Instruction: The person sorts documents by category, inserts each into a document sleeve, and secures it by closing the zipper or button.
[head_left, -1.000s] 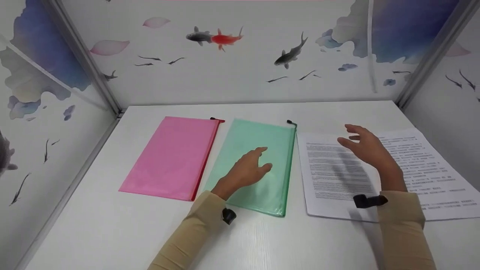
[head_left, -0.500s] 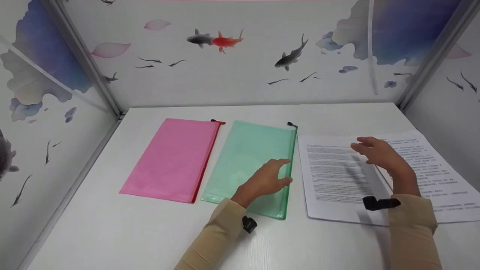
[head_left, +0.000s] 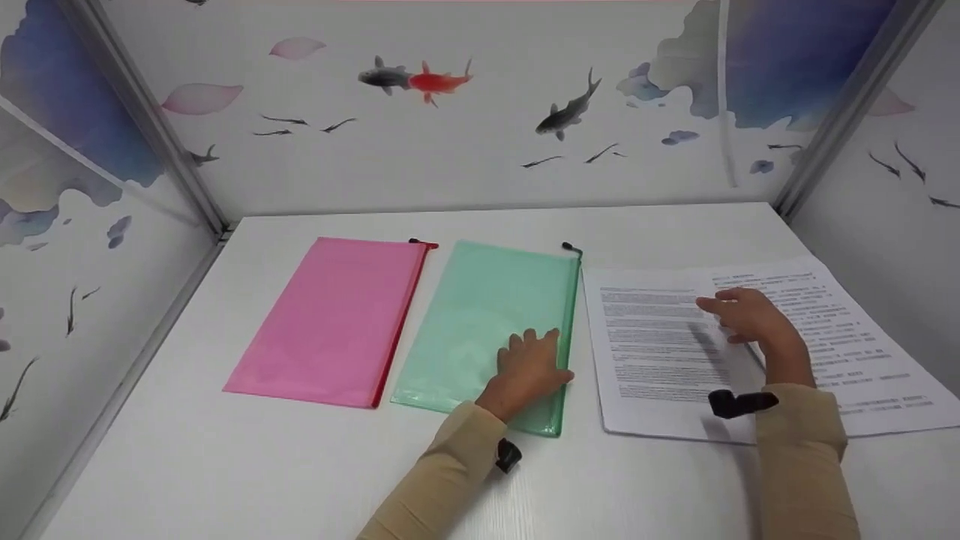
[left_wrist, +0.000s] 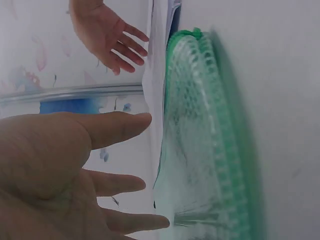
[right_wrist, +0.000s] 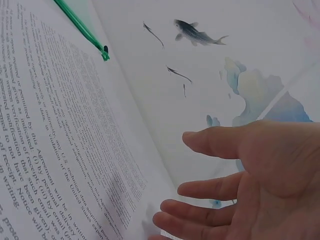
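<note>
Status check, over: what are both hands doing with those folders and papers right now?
Left hand open, flat on green zip pouch. Right hand open, fingers touching printed sheets. Pink pouch untouched alongside. Nothing blocking.

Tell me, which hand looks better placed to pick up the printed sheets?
The right hand, most likely. It hovers with fingers spread over the printed sheets, fingertips close to the page. The left hand lies on the green pouch beside them, so it would have to cross over.
</note>
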